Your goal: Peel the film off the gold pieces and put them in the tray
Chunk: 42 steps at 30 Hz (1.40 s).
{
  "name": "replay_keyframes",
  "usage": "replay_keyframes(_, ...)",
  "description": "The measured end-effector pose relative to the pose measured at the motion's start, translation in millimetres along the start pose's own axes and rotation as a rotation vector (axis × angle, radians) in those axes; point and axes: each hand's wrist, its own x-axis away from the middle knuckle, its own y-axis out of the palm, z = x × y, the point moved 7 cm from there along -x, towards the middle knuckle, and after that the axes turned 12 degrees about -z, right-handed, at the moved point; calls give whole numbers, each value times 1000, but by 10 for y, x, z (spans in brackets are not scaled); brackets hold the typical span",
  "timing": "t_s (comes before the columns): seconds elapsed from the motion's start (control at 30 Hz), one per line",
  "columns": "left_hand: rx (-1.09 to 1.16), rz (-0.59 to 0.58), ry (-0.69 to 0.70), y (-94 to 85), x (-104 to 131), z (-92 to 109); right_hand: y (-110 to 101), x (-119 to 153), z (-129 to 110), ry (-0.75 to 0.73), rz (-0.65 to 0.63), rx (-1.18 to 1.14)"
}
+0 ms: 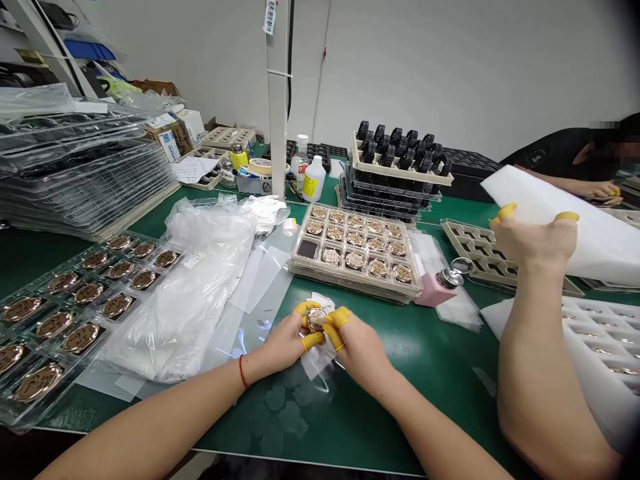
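In the head view a round rose-gold watch case (316, 320) is held in front of me, low over the green table. My left hand (287, 341) is closed round its left side, with yellow finger cots on the fingertips. My right hand (357, 340), also in yellow finger cots, is closed with its fingertips pinched at the case's right edge. A crumpled white wipe (315, 363) shows behind and below the fingers; which hand bears it is hidden. Beyond the hands lies a stack of trays (357, 283) with several rose-gold watch cases and one vacant pocket at the front left.
At left are a clear tray of watch cases (83, 293) and plastic bags (185, 300). A pink dispenser bottle (433, 292) stands right of the tray stack. Another person's forearm (535, 333) reaches in at right, lifting a white foam sheet (590, 220) near a foam tray (590, 327).
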Motion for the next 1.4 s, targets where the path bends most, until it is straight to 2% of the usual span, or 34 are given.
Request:
replay_keyframes(0.1, -10, -4, 12, -2, -2, 2, 185, -82, -12, 64, -80, 138)
replay_keyframes(0.17, 9, -13, 2, 3, -6, -12, 198, -160, 53, 97, -69, 156)
replay_keyframes(0.27, 91, -43, 2, 20, -15, -20, 115, -238, 179, 72, -31, 66)
replay_keyframes(0.4, 185, -107, -34, 49, -21, -26, -75, -165, 242, -81, 40, -163)
replay_keyframes(0.5, 171, -140, -47, 59, -17, -11, -144, -63, 127, -178, 70, -81)
replay_keyframes(0.67, 86, -149, -41, 62, -19, 28, -5, -68, -65, -205, -32, 253)
replay_keyframes(0.9, 95, -136, 42, 20, -37, 142, 30, -35, -188, -306, -85, 287)
replay_keyframes(1.03, 119, -150, 17, 33, -31, 130, 1, -8, -125, -276, -128, 221)
replay_keyframes(1.13, 159, -138, -45, 50, -24, 75, -134, -15, 51, -141, -48, 51)
replay_keyframes(1.2, 164, -124, -60, 51, -22, 54, -182, -17, 128, -56, -4, 36)
replay_keyframes(1.4, 162, -137, -8, 45, -26, 67, 57, -68, 10, -45, -165, 257)
